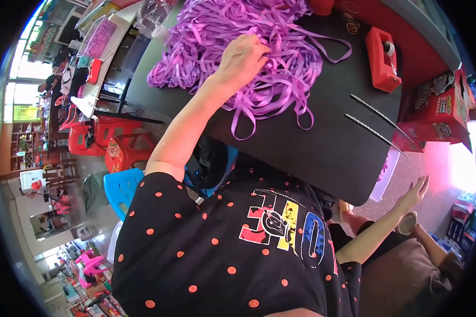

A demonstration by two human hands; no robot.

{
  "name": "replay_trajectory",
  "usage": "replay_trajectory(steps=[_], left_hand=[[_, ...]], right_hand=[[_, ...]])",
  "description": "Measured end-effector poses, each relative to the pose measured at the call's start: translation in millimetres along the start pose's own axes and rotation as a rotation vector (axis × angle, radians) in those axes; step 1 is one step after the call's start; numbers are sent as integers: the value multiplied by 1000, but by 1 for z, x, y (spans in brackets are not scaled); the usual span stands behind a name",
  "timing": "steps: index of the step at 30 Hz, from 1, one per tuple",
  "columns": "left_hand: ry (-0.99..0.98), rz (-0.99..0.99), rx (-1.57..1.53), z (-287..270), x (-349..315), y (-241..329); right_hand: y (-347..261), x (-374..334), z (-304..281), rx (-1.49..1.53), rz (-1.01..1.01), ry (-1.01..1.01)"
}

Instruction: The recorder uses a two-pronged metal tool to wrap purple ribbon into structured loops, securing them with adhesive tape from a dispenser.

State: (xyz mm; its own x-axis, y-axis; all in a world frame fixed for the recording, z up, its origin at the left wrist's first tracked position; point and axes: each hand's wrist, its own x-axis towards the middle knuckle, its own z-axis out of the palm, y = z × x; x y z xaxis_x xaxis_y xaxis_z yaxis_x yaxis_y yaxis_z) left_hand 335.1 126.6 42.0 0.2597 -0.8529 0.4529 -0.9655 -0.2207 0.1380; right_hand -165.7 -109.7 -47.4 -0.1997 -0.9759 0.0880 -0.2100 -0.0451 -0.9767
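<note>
A large tangled heap of shiny purple ribbon (195,47) covers the far part of the dark table. My left hand (243,59) rests on the heap with its fingers curled into the strands. It is closed on some ribbon, though the fingertips are partly hidden. Several loops of ribbon hang toward me below that hand. Off to the right, past the table's edge, my right hand (415,193) is held out over the floor. Its fingers are stretched and it holds nothing.
A red tape dispenser (383,61) stands at the table's right side. Two thin metal rods (376,132) stick out over the right edge. Beyond lies a red carton (439,113). Another person in brown (407,274) sits close at my right. Red stools (124,150) and a blue chair (121,190) are on the left.
</note>
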Motion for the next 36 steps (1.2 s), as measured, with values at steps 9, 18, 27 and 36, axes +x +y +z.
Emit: replay_trajectory(steps=[9,18,27,36], left_hand=[[51,36,-173,-63,-12,53],[-438,330,-942,-106,-74,179],[-161,266,-104,-32,-48,103],[-282,100,352,-42,-36,-5]], right_hand=[[-86,-107,-1,45,-299,82],[-182,-209,66,148,-455,-1174],[-163,-158,-40,-186,-116,-834],[-136,-114,-122,-120,92,-174]])
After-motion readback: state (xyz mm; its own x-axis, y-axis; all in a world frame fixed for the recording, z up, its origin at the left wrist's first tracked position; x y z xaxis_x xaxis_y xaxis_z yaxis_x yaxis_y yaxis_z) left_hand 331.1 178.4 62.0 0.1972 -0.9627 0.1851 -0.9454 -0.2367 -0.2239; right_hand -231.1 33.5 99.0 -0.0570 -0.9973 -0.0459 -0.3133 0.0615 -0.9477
